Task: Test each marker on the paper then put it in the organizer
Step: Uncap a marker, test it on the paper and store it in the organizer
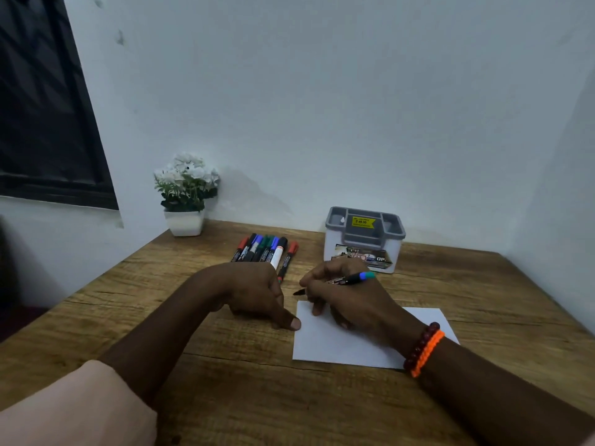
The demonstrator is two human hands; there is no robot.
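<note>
A white sheet of paper (pixel 341 342) lies on the wooden table (pixel 225 397). My right hand (pixel 347 300) grips an uncapped dark marker (pixel 346 280) with a blue-green end, its tip just above the paper's far left corner. My left hand (pixel 257 294) has curled fingers, and its thumb presses the paper's left edge; whether it holds the cap is hidden. Several capped markers (pixel 265 251) in red, black, blue and green lie in a row behind my left hand. The grey-topped organizer (pixel 365 238) stands at the back, beyond my right hand.
A small white pot of white flowers (pixel 186 194) stands in the back left corner. Walls close the table at the back and right. A dark window (pixel 42 101) is on the left. Bare wood shows in front of the paper.
</note>
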